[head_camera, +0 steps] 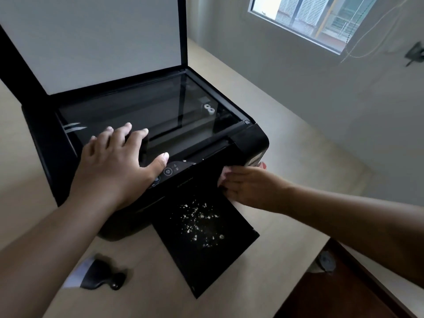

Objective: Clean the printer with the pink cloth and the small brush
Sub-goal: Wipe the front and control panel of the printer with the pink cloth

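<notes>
A black printer [250, 143] stands on a beige table [286, 161] with its scanner lid [96, 40] raised and the glass bare. My left hand [119, 164] lies flat, fingers spread, on the front edge of the glass by the control panel. My right hand [247, 187] presses the pink cloth [223, 174] against the printer's front right side, above the output tray [206, 253]; only small bits of cloth show past the fingers. White crumbs [199, 221] are scattered on the tray. The small brush [96, 273], black handle and white bristles, lies on the table at lower left, partly hidden by my left forearm.
The table's front right corner ends near a dark brown floor [332, 294]. A grey wall with a window [321, 17] rises behind the table on the right. Cords hang beside the window.
</notes>
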### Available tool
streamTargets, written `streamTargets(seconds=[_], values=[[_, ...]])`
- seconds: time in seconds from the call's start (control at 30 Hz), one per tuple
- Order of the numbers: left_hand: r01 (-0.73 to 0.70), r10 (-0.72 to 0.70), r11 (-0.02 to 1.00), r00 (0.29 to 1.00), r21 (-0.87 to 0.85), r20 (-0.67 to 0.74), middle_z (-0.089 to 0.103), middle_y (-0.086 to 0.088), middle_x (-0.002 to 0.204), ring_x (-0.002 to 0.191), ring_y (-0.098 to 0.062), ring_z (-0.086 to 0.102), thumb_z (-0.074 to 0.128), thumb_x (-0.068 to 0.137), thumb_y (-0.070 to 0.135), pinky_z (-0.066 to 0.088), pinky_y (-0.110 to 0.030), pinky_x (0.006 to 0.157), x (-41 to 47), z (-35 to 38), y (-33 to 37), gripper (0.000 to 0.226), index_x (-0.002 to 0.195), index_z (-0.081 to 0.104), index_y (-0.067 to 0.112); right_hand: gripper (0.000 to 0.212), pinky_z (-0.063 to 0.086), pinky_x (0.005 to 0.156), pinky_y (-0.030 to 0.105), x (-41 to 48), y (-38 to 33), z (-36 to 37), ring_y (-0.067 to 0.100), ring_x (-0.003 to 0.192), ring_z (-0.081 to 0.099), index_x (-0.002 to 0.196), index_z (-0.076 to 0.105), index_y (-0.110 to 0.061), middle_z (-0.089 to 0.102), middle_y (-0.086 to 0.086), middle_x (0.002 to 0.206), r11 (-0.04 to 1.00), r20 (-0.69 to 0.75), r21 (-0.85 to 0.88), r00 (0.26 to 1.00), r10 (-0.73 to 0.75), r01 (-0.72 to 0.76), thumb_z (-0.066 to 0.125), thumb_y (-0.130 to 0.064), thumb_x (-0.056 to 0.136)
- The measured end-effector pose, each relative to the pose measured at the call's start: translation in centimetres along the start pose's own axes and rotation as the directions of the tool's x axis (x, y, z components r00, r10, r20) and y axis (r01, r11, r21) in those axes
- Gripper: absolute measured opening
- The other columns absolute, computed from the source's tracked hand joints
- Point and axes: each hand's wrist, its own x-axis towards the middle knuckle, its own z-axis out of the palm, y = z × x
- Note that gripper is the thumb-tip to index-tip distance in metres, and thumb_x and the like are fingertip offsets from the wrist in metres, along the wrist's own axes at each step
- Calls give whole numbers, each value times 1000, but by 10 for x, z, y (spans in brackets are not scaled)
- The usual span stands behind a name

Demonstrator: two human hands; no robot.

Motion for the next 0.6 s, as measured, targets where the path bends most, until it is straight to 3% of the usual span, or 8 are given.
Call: streamTargets(seconds=[0.1, 0.27, 0.37, 0.43, 0.47, 0.5, 0.57, 0.6], values=[[-2, 2, 1000, 1000, -3, -6, 21, 2, 160, 147, -22, 11, 17, 74, 83, 10, -46, 118, 1, 0, 0, 85, 146, 29, 37, 19, 39, 112, 38, -2, 2, 2, 28, 123, 58, 110, 68, -17, 68, 4, 122, 997, -60, 27, 996, 69, -68, 57, -18, 94], [-4, 4, 1000, 1000, -13, -2, 21, 3, 160, 147, -20, 11, 18, 74, 84, 10, -46, 118, 1, 0, -2, 85, 145, 29, 39, 43, 23, 121, 36, 16, -15, -1, 29, 136, 44, 120, 62, -11, 59, 9, 135, 996, 304, 81, 951, -59, 35, 75, -13, 80], [-6, 6, 1000, 1000, -13, 5, 20, 3, 160, 147, -20, 10, 21, 79, 84, 9, -46, 118, 1, 0, -2, 81, 146, 29, 39, 43, 34, 116, 34, -10, -2, -4, 25, 131, 49, 122, 59, -10, 58, 6, 134, 985, 142, 167, 987, -69, 45, 72, -8, 82], [-8, 8, 1000, 1000, -9, 1, 21, 2, 160, 147, -21, 10, 24, 81, 82, 9, -47, 118, 1, 2, -2, 79, 146, 29, 38, 39, 46, 104, 29, -41, -1, 1, 19, 119, 57, 119, 61, -17, 62, -1, 126, 951, -40, 290, 992, 123, -106, 72, -14, 82], [-10, 10, 1000, 1000, -7, -3, 21, 2, 160, 147, -21, 11, 23, 81, 83, 10, -47, 117, 2, 3, -3, 79, 145, 30, 38, 35, 50, 96, 28, -54, -5, 1, 18, 114, 59, 120, 62, -18, 62, 0, 125, 825, -105, 493, 923, 371, -276, 68, -19, 85], [-8, 8, 1000, 1000, -6, -10, 22, 2, 160, 147, -21, 12, 21, 79, 84, 11, -48, 117, 3, 4, -4, 80, 145, 30, 38, 33, 50, 88, 24, -56, -11, -1, 16, 108, 59, 121, 61, -17, 60, 4, 124, 589, -102, 707, 767, 633, -392, 63, -24, 89], [-8, 8, 1000, 1000, -6, -24, 25, 2, 159, 146, -23, 14, 19, 77, 85, 13, -49, 116, 5, 8, -7, 82, 143, 31, 40, 26, 53, 72, 26, -30, -21, -10, 15, 92, 57, 120, 53, -20, 57, 9, 114, -19, 117, 938, 263, 958, -345, 52, -32, 97], [-7, 6, 1000, 999, -8, -34, 26, 2, 158, 146, -23, 16, 18, 76, 86, 15, -50, 115, 5, 10, -9, 81, 142, 31, 41, 22, 56, 66, 38, -8, -25, -15, 19, 84, 57, 118, 50, -22, 57, 11, 105, -269, 288, 948, 98, 953, -169, 45, -33, 101]])
